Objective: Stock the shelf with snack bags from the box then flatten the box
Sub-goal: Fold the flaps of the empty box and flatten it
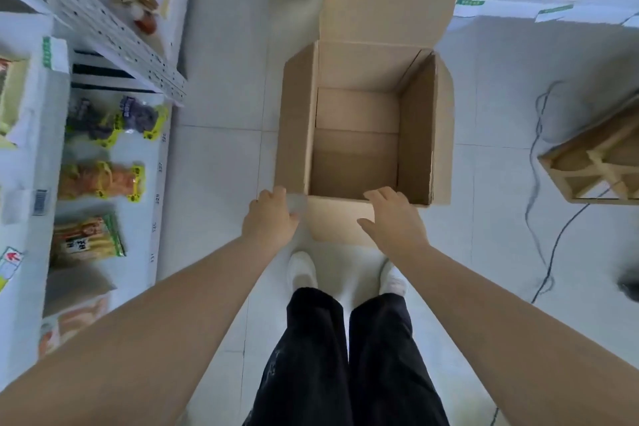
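Since the box [297, 121] stands empty on the floor [224, 166] with its flaps spread, the stocking looks done and the flattening is what remains, and that is where trouble can come. The left hand [269, 214] sits at the near left corner, fingers curled against the cardboard; whether they truly grip it I cannot tell. The right hand [394, 218] hovers over the near rim and the near flap [339, 221], fingers loose and apart, holding nothing. If the box is lifted or tipped by one corner only, it may swing and twist out of the hand. The bottom looks closed along its middle seam; pressing the walls together before that seam is opened would likely crumple the cardboard rather than fold it. The near flap hangs just ahead of the shoes [302, 270], so a step forward could pin it. Snack bags [100, 180] lie on the shelf [162, 156] to the left, near enough for a swung box to knock them.
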